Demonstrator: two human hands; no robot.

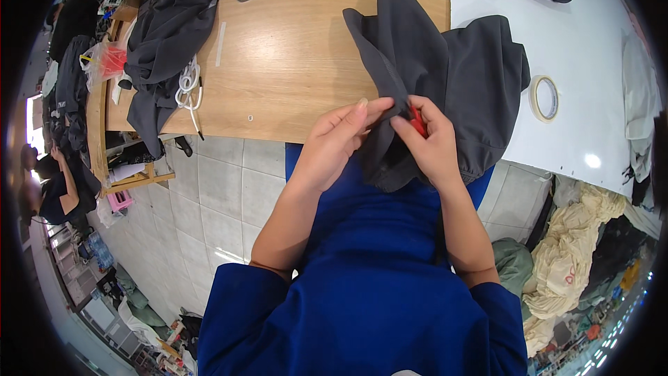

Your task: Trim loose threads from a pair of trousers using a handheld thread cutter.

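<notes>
A dark grey garment (480,90) lies bunched across the table's front edge, its lower part hanging towards my lap. My left hand (334,143) pinches a fold of it between thumb and fingers. On the other side of that fold, my right hand (433,141) is closed round a small red tool (417,122), with thumb and fingertips close to the cloth. Most of the tool is hidden by the fingers and the fabric, so its working end does not show. Both hands almost meet at the fold.
On the wooden table (278,69) more dark grey cloth (167,42) lies at the left, beside a looped white cord (188,87). A tape roll (544,98) rests on the white table (501,0) at right. Cream fabric (567,264) is heaped below; another person (62,188) is far left.
</notes>
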